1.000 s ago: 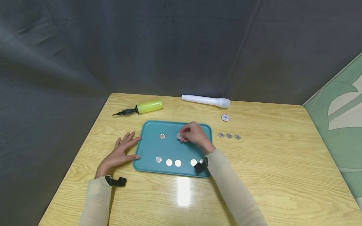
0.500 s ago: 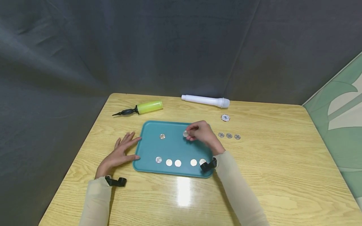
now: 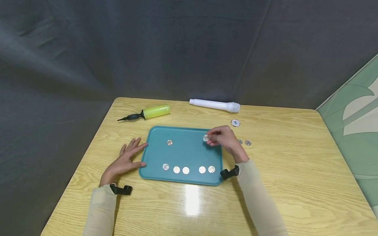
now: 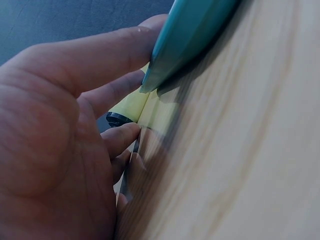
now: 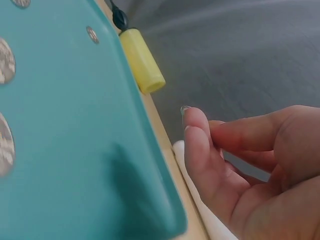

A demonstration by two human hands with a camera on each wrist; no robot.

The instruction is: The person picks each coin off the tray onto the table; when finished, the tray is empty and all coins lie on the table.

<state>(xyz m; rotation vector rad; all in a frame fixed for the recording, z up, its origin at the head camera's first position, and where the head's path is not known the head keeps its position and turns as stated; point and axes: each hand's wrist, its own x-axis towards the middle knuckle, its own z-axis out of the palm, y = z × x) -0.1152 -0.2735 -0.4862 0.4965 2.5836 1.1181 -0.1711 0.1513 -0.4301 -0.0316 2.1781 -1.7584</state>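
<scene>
My right hand (image 3: 224, 139) pinches a silver coin (image 3: 205, 138) between thumb and fingertips, held above the back right part of the teal tray (image 3: 189, 152). In the right wrist view only a thin edge of that coin shows past the fingertips. Several silver coins lie in the tray: a front row with a coin (image 3: 185, 170) near its middle, and a lone coin (image 3: 169, 142) at the back left. Beside the tray's left rim, my left hand (image 3: 124, 160) rests with fingers spread, thumb and index fingertips touching the rim.
Right of the tray, two coins (image 3: 248, 143) show on the wooden table (image 3: 295, 164), partly behind the right hand. A poker chip (image 3: 235, 123) lies behind them. At the back are a white toy microphone (image 3: 214, 104) and a yellow-green hand pump (image 3: 156, 111).
My right hand has moved to the right over the tray with the coin in its fingers, and now hides one coin on the table. The left hand has stayed put.
</scene>
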